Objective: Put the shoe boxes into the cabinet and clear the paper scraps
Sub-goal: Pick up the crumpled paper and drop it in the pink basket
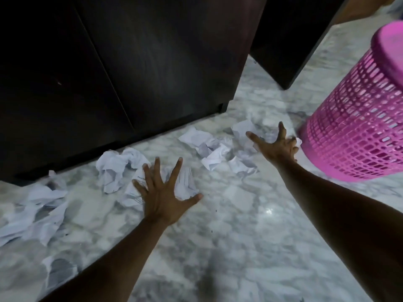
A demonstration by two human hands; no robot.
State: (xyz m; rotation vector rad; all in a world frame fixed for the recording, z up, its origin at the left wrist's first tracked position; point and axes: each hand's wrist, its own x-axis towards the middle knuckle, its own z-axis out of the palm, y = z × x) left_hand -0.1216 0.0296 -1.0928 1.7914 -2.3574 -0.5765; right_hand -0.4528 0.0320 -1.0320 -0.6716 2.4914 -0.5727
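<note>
Scraps (197, 139) run L–R along cabinet (130, 62) base. L hand (162, 199) spread over nearest wad; R hand (278, 144) spread, empty, by basket (357, 127).

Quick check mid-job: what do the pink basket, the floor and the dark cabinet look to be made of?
Pink basket: moulded plastic, going by the lattice wall and slight sheen. Floor: polished marble or marble-look tile, grey-veined with a bright glint. Dark cabinet: wood or wood-look laminate, faint grain, matt.
</note>
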